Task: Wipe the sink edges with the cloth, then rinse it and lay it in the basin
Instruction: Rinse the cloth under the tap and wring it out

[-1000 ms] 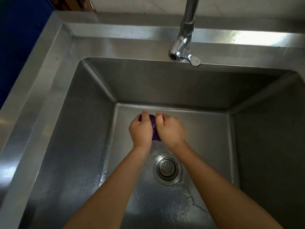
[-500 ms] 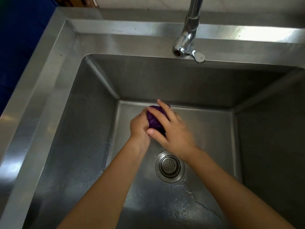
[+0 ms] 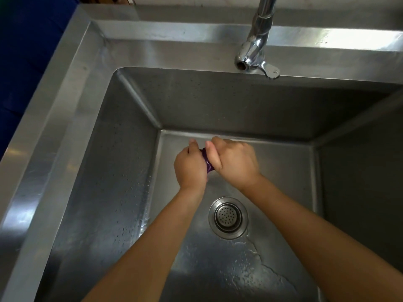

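Observation:
A purple cloth [image 3: 207, 161] is bunched tight between both fists, and only a thin wet strip of it shows. My left hand [image 3: 190, 166] grips it from the left and my right hand [image 3: 234, 161] from the right, knuckles up, held low over the far part of the steel sink basin [image 3: 122, 192]. The sink's flat edges [image 3: 72, 101] run along the left and the back. No water comes from the chrome tap [image 3: 254, 49] above.
A round drain strainer [image 3: 228, 217] sits in the basin floor just in front of my hands. A wet film and a thin trickle [image 3: 261, 262] spread over the floor near the drain. A dark blue surface [image 3: 26, 62] lies beyond the left edge.
My right hand had spread its fingers over the balled cloth half a second ago. It has closed into a fist again, and both hands now squeeze the cloth so most of it is hidden.

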